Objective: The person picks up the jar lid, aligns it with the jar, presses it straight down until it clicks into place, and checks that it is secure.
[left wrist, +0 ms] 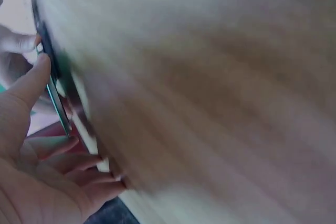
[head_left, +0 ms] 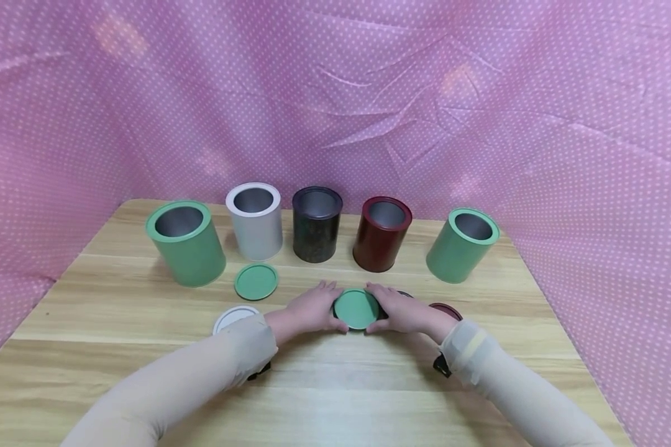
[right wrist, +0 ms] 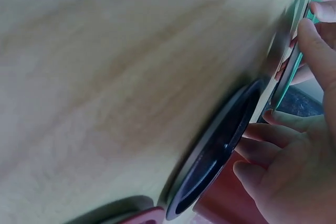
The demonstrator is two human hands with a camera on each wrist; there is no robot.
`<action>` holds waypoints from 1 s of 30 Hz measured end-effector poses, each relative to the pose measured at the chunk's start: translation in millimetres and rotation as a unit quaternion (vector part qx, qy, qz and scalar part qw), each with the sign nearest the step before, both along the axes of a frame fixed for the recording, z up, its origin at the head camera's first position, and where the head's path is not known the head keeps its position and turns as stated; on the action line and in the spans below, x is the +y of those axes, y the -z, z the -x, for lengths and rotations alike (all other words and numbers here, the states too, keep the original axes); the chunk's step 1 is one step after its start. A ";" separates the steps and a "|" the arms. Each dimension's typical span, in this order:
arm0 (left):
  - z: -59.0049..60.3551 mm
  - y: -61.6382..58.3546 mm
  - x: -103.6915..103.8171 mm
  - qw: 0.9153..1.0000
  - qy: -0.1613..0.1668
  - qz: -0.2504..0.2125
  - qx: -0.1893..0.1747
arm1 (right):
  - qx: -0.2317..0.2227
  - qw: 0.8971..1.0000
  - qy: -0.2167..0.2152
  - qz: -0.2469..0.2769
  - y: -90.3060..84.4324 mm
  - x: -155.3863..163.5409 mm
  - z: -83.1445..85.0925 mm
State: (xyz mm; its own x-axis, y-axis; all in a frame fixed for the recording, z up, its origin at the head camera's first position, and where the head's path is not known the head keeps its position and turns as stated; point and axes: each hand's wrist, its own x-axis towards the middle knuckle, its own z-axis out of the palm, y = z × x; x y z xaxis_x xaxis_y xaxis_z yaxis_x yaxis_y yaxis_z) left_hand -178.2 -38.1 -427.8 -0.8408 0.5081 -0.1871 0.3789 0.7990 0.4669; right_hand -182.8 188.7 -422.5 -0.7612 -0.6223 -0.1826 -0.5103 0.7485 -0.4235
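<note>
Both hands hold one round green lid between them at mid-table, thumbs on its near side and fingers on its far side. The left hand grips its left edge; the right hand grips the opposite edge. From the right wrist view, the lid's thin edge shows raised over the wood. In that view a black lid lies close beside the right hand's fingers. A dark red lid is partly hidden by the right wrist. The left sleeve partly covers a white lid.
Along the back of the wooden table stand open cans: large green, white, black, dark red and smaller green. Another green lid lies before the white can. Pink dotted cloth hangs around the table.
</note>
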 end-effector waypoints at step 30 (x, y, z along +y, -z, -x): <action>22.9 -17.5 -27.8 0.990 -0.037 -0.123 -0.053 | -0.048 0.995 0.038 0.077 -18.8 -17.7 15.3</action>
State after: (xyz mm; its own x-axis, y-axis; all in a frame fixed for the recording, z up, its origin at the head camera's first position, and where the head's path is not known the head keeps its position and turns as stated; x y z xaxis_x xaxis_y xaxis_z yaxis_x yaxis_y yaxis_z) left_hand -201.1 -66.0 -410.4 -0.8594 0.4876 -0.1538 0.2627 0.6791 0.6854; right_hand -198.0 171.0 -403.7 -0.7911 -0.5894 -0.1635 -0.4062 0.7061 -0.5801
